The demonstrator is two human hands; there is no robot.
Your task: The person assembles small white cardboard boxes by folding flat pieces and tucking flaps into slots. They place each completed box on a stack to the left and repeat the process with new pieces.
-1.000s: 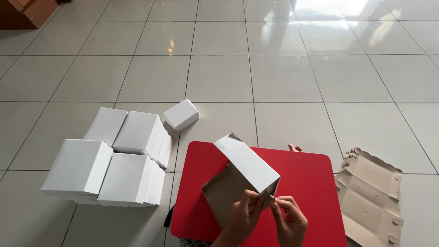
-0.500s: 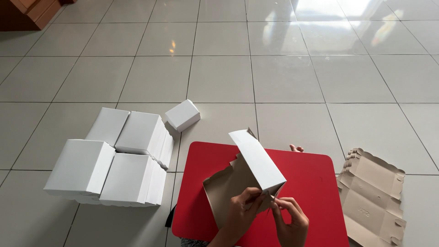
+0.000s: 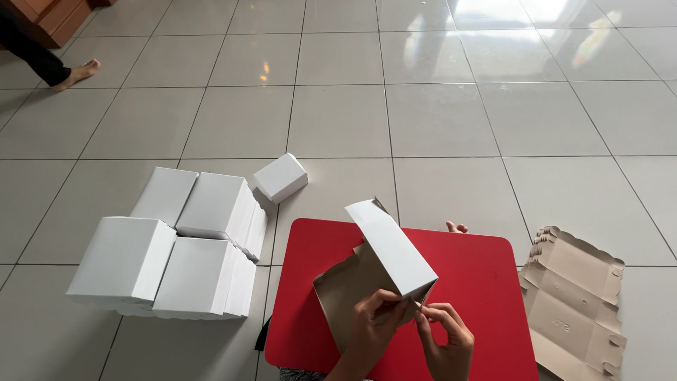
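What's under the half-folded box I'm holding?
The red table lies under the half-folded box, which both the left hand and right hand hold. Whatever sits directly beneath the box's brown flap is covered.

Bright, sharp daylight view; window glare on the glossy floor tiles (image 3: 486,42).

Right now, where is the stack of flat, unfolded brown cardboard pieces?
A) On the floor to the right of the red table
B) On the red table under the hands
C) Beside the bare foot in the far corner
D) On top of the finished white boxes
A: the flat cardboard pieces lie on the tiled floor just off the right edge of the red table, clear of the white boxes.
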